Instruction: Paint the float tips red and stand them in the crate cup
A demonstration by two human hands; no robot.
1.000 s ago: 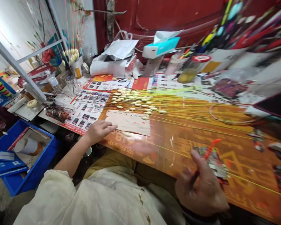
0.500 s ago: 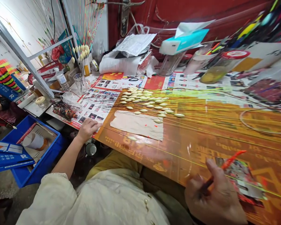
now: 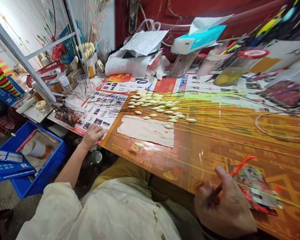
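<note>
My left hand [image 3: 93, 134] rests on the near left edge of the table [image 3: 215, 153], fingers loosely curled over the printed paper sheet [image 3: 100, 111], holding nothing I can make out. My right hand [image 3: 223, 203] is closed around a thin orange-tipped brush [image 3: 230, 175] near the table's front edge, beside a paint-smeared card [image 3: 255, 188]. Several pale oval fishing floats [image 3: 157, 106] on long yellow stems lie in rows across the middle of the table. A beige cloth [image 3: 147, 130] with red specks lies in front of them. One loose float [image 3: 140, 145] lies by the cloth's near edge.
A glass holding upright floats [image 3: 86, 85] and a water bottle [image 3: 64, 82] stand at the back left. Papers [image 3: 137, 53], a tissue box [image 3: 197, 38] and jars line the back. A blue crate [image 3: 27, 160] sits on the floor to the left.
My left hand slid from the cloth's left edge back to the table's near left edge. The right hand keeps hold of the brush. The view shifted left and slightly up.
</note>
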